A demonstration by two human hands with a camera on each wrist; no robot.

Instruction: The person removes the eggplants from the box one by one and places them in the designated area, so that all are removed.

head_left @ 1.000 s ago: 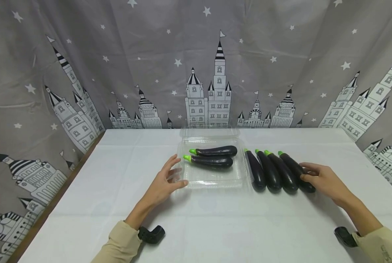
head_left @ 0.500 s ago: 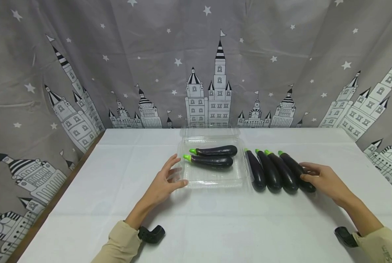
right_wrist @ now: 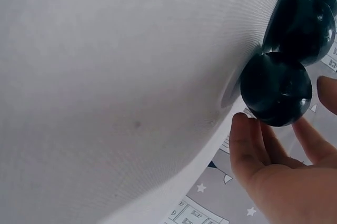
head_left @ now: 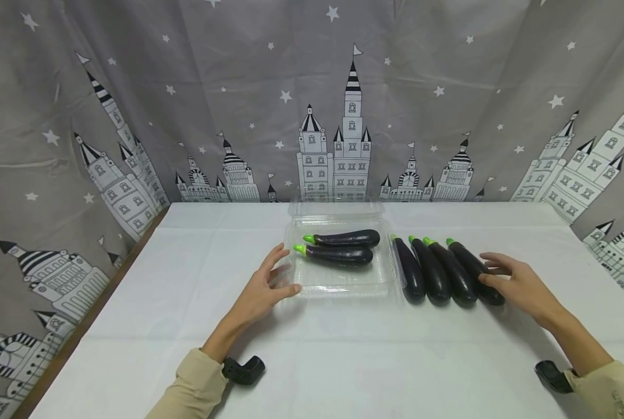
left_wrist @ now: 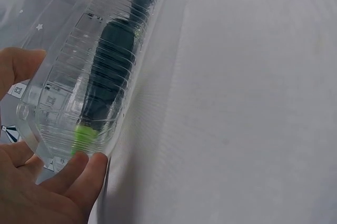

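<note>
Two dark eggplants with green stems, the far one [head_left: 347, 238] and the near one [head_left: 338, 255], lie side by side in a clear plastic clamshell container [head_left: 343, 285]. My left hand [head_left: 259, 294] is at the container's left front corner, fingertips at its side wall and thumb by the front rim. To the container's right, several more eggplants lie in a slanted row. My right hand [head_left: 521, 288] curves loosely around the lower end of the outermost eggplant [head_left: 474, 267]. In the right wrist view, the thumb stands apart from that eggplant [right_wrist: 276, 89], with the other fingertips close to it.
A white cloth [head_left: 343, 361] covers the table. The container's lid [head_left: 335, 208] is tipped back toward the grey castle-print curtain [head_left: 212, 87]. The nearest eggplant of the row [head_left: 409, 270] lies right along the container's right side. A brown table edge [head_left: 97, 308] shows at left.
My right hand's fingers have lifted and spread slightly at the outermost eggplant. The head view has shifted a little. My left hand, the container and the eggplants stay in place.
</note>
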